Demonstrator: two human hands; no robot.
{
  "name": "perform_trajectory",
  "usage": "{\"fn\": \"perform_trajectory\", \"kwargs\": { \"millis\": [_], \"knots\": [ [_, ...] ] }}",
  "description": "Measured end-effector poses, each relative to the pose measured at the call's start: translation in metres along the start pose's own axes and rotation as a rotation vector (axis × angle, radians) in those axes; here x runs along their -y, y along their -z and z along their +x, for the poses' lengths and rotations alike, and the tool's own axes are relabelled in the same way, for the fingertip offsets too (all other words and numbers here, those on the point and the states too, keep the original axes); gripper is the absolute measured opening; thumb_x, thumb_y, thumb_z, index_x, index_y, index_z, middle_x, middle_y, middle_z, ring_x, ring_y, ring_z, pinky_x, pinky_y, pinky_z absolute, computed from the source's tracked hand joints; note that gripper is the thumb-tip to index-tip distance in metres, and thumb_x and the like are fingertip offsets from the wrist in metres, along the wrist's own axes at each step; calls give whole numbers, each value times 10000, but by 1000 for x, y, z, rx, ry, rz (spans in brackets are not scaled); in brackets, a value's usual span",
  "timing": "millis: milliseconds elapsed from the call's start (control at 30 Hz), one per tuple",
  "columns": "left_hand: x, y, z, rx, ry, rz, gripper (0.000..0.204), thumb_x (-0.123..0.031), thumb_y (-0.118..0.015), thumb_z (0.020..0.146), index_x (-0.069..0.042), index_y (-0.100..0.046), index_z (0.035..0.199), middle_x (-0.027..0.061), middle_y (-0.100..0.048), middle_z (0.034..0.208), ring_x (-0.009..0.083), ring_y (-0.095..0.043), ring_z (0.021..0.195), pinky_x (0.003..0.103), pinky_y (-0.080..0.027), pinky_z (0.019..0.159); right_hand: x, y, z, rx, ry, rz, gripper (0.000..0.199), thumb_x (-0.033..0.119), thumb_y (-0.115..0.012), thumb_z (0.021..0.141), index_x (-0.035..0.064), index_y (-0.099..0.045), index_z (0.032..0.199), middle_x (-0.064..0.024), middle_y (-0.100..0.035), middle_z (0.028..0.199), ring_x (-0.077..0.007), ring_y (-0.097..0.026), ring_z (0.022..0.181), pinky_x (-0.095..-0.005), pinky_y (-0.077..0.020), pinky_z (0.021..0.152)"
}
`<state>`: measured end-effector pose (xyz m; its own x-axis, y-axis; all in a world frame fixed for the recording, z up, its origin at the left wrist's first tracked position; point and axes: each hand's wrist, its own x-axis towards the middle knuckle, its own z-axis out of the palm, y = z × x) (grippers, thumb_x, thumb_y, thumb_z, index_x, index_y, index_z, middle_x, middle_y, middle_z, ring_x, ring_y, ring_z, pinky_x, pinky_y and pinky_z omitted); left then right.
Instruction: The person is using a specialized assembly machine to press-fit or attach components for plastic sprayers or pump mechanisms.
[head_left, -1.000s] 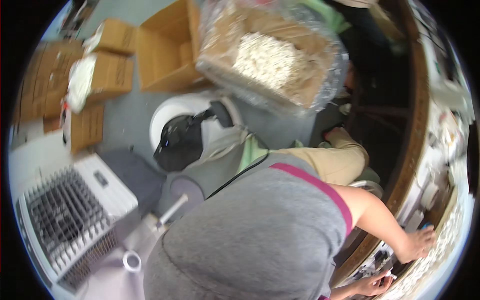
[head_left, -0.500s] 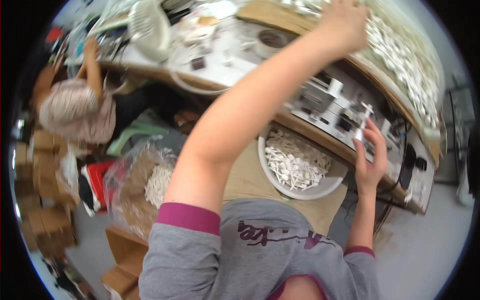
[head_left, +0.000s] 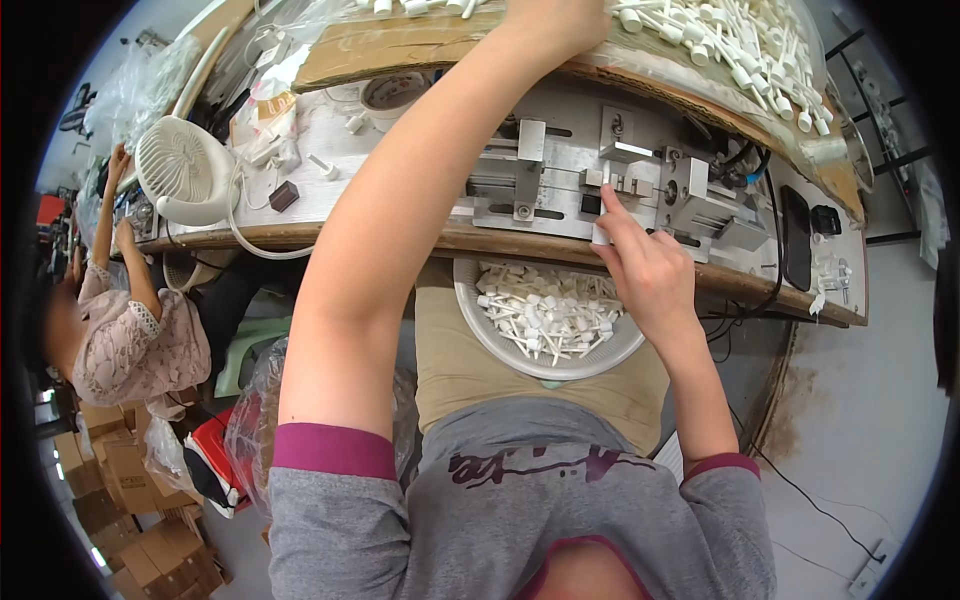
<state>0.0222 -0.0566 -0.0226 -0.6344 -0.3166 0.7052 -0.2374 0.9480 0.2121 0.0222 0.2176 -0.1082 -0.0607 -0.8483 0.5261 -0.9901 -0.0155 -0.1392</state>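
My right hand (head_left: 655,275) pinches a white plastic stem with a round cap (head_left: 600,236) between thumb and index finger. The stem's tip reaches the small metal holding block (head_left: 622,186) of a bench fixture (head_left: 520,190); whether it sits inside a slot is too small to tell. At the top edge, my left hand (head_left: 562,22) is at a heap of similar white capped stems (head_left: 735,50), its fingers cut off or hidden. More of these pieces lie in a round white basket (head_left: 465,310) on my lap, below the bench edge.
A cardboard strip (head_left: 400,52) borders the heap. On the bench stand a white fan (head_left: 185,170), a tape roll (head_left: 395,95) and a black phone (head_left: 796,235). Black cables run beside the fixture. At the far left another person (head_left: 145,330) works at the bench.
My right hand has brought the white capped stem from above the bench down to the fixture's block. My left hand stays up at the heap. The whole view has shifted.
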Motion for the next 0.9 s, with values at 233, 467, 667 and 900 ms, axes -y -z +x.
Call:
{"fn": "perform_trajectory", "kwargs": {
  "millis": [233, 467, 667, 900],
  "knots": [
    [-22, 45, -7, -65, 56, -424, 231, -168, -703, 847, 27, -755, 960, 195, -731, 839, 284, -718, 816, 366, -568, 741, 4, 12, 24, 99, 27, -54, 208, 127, -736, 794, 54, -568, 894, -138, -706, 1206, -232, -639, 566, -302, -517, 576],
    [-69, 118, -49, 128, 351, -630, 205, -77, -754, 820, -2, -752, 1012, 188, -689, 1181, 248, -719, 847, 353, -587, 762, -5, 15, 30, 165, 30, -60, 190, 131, -749, 771, 43, -615, 873, -167, -721, 1131, -271, -677, 574, -337, -545, 541],
    [-72, 104, -131, 98, 98, -457, 260, -65, -795, 802, -53, -760, 1060, 105, -686, 1241, 142, -715, 835, 239, -602, 661, -31, 56, 73, 38, -213, 408, 198, 225, -759, 836, 82, -715, 966, -90, -727, 834, -210, -696, 676, -330, -538, 618],
    [-92, 60, -195, 303, 14, -284, 266, -142, -790, 778, -64, -709, 1019, 105, -694, 1238, 213, -719, 708, 317, -574, 617, -124, 48, 160, -233, -108, 10, 151, 69, -687, 839, 1, -710, 972, -199, -658, 849, -384, -649, 880, -441, -524, 834]
  ]
}}
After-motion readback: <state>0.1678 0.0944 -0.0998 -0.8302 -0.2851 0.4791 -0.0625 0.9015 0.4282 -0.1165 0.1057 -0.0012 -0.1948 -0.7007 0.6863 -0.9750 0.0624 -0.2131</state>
